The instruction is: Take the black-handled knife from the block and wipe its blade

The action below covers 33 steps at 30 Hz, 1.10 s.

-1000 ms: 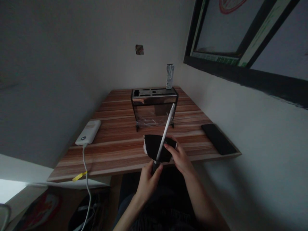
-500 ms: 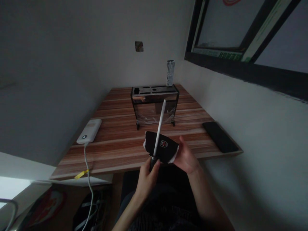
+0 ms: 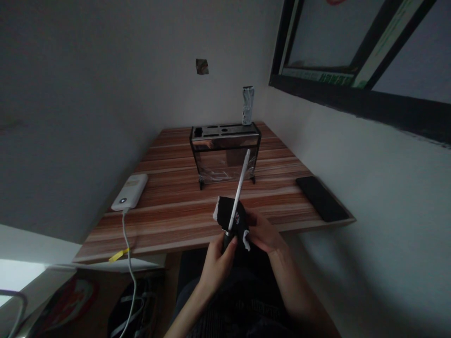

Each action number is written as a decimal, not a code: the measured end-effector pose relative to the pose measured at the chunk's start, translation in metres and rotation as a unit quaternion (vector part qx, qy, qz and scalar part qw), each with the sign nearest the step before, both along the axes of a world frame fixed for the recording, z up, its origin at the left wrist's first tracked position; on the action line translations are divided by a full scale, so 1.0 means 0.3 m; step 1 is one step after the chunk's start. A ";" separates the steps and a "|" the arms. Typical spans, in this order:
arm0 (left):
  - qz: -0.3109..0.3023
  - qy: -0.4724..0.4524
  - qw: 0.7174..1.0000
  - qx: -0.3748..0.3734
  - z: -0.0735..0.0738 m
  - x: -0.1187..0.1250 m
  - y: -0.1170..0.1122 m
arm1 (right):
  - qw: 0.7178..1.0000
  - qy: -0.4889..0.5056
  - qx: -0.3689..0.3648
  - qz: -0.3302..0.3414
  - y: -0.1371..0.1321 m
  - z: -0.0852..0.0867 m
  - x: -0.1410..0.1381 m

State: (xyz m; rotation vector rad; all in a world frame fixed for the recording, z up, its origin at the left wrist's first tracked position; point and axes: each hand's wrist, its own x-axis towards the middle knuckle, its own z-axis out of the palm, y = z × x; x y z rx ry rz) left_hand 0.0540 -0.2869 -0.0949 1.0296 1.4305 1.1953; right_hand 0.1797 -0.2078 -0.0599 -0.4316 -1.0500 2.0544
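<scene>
Gripping the dark handle (image 3: 228, 238) of a pale rod (image 3: 240, 188), my left hand (image 3: 215, 262) has its fingers wrapped round it in the head view, just off the surface's near edge. The rod tilts upward and a little to the right, its tip overlapping the rack (image 3: 225, 142) in my line of sight. My right hand (image 3: 267, 234) is bent round the right side of a piece of black card (image 3: 224, 212), fingers and thumb partly hidden by it. The card is curved, with ragged white edges and a small emblem, and it sits behind the rod.

The rack stands towards the surface's (image 3: 169, 188) far edge, with a grey upright object (image 3: 248, 105) at its far right corner. Near the left edge I see a white power bank (image 3: 129, 191); its cable (image 3: 129, 265) drops over the near edge, beside a yellow strip (image 3: 119, 255). A black phone (image 3: 321, 198) lies along the right edge, close to the near right corner.
</scene>
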 end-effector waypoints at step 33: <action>-0.081 0.198 0.974 0.071 0.039 -0.021 0.001 | 0.948 -0.187 0.145 -0.215 -0.052 0.022 -0.015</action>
